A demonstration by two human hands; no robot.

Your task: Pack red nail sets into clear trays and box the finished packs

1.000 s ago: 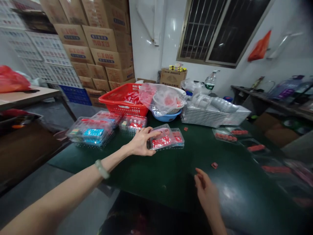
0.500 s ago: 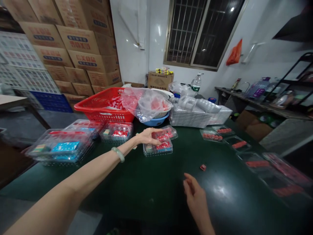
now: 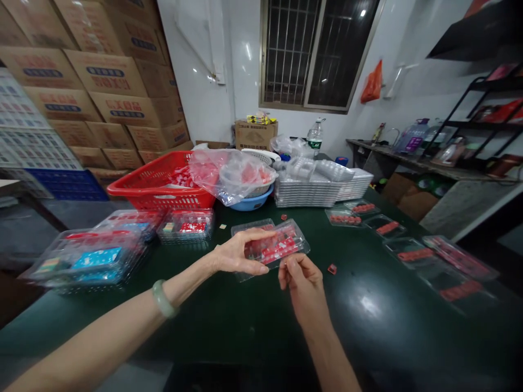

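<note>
Compared with the earlier frame, the right hand (image 3: 303, 276) is now standing at the near right corner of the upper tray (image 3: 287, 242) rather than well apart from it. The left hand (image 3: 237, 252) is gripping that tray, thumb along the near side, fingers across the top. The right hand is curling its fingers; whether it is pinching the rim cannot be told. Caution: uneven holding risks slippage onto the lower tray (image 3: 245, 226); hard squeezing risks bowing the plastic. The left forearm is reaching diagonally inward; the right is rising from below. Rightward of the right hand, a loose red piece (image 3: 332, 269) is lying on the surface (image 3: 253, 326).
</note>
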